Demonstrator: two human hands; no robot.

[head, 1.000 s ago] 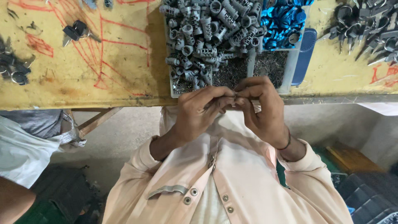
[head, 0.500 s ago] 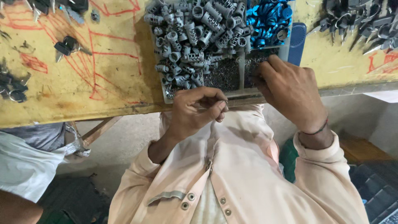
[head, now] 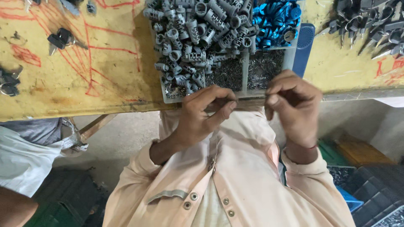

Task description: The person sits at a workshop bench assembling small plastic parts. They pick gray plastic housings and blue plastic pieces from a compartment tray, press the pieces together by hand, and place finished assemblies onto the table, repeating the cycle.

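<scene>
A worn yellow bench (head: 75, 80), scrawled with red lines, runs across the top of the view; below its edge lies a grey concrete floor.

Nearest the camera is the person's peach shirt (head: 235, 176), buttoned down the front. To the shirt's left sits another person in a white garment (head: 23, 159), with a bare arm at the bottom corner. To its right, on the floor, are dark crates (head: 370, 193) and a green and orange box.

Above the shirt, at the bench edge, the left hand (head: 204, 115) is curled, thumb and fingers pinched on something small; what it is cannot be made out. The right hand (head: 294, 105) is beside it, a little apart, fingers bent in and pressed to the thumb; whether they hold anything cannot be told. A thin red band circles that wrist.

Just beyond both hands sits a clear divided tray (head: 244, 90) on the bench. Its near compartments hold fine metal pins (head: 229, 75). Farther in, grey slotted cylinders (head: 193, 33) are heaped over the tray's left part, and blue rings (head: 275, 19) fill its far right corner. A blue lid (head: 304, 46) leans at the tray's right side.

Left of the tray, well apart, lie dark keys (head: 61, 38), with more at the bench's left end. Right of the tray, at the far corner, is a pile of grey keys (head: 370, 25).
</scene>
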